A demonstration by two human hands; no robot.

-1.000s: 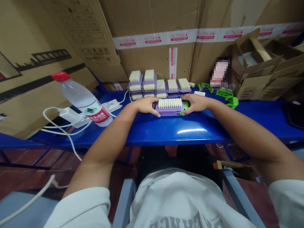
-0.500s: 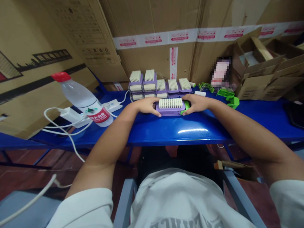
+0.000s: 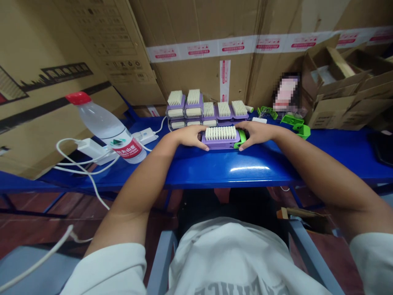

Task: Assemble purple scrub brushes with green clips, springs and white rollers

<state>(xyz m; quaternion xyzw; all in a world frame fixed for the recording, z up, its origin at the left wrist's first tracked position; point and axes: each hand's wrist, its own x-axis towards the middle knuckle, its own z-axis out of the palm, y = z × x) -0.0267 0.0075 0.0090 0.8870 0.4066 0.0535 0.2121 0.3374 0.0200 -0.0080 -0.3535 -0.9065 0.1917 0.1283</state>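
A purple brush (image 3: 220, 134) with white bristles facing up lies lengthwise on the blue table, a green plastic piece (image 3: 240, 140) on its right end. My left hand (image 3: 192, 137) is closed round the brush's left end, thumb along the front. Around the green end curves my right hand (image 3: 253, 134), its thumb at the front corner and its fingers behind; the far fingertips are partly hidden. Just behind stand several similar purple brushes (image 3: 194, 107) in a row, stacked two high at the left.
Loose green plastic pieces (image 3: 293, 120) lie at the back right, near a blurred-out phone-like object (image 3: 286, 92) and an open divided carton (image 3: 333, 104). On the left are a tilted water bottle (image 3: 106, 125) and white cables with a power strip (image 3: 92, 150). Large cardboard boxes (image 3: 196, 24) line the back.
My right hand has shifted slightly to the right, and more of the green end piece shows. The left hand and the brush have stayed almost still.
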